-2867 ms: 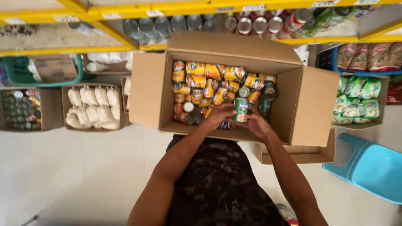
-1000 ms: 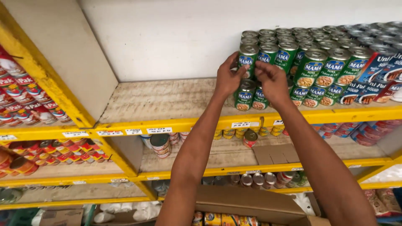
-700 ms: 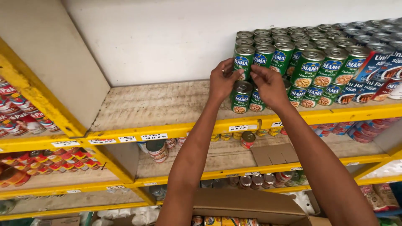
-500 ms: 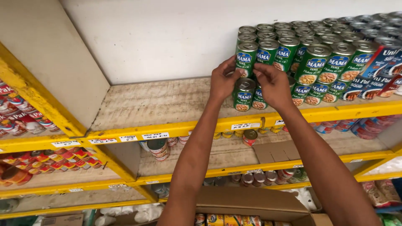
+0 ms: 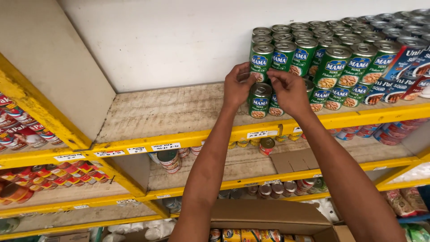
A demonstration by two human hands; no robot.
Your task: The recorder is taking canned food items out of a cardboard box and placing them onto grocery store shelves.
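Green tins with pull-tab lids point(image 5: 329, 67) stand stacked in two tiers on the right half of the top wooden shelf point(image 5: 170, 112). My left hand point(image 5: 236, 86) and my right hand point(image 5: 290, 92) are raised side by side at the stack's left end. Their fingertips pinch the lower edge of the leftmost upper green tin point(image 5: 261, 60) from both sides. Directly beneath it, between my hands, stands a single lower green tin point(image 5: 260, 101) with its lid showing. My forearms run up from the bottom of the view.
Blue-and-red tins point(image 5: 410, 67) fill the shelf's far right. Yellow metal rails point(image 5: 179, 140) front each shelf. Red tins point(image 5: 20, 127) sit on the left bay, loose tins point(image 5: 169, 159) on lower shelves. An open cardboard box point(image 5: 268, 219) with tins stands below.
Earlier both hands were down in the open box of tins; since then they are up at the top shelf. Over the last second they slid down the green tin's sides to its base.
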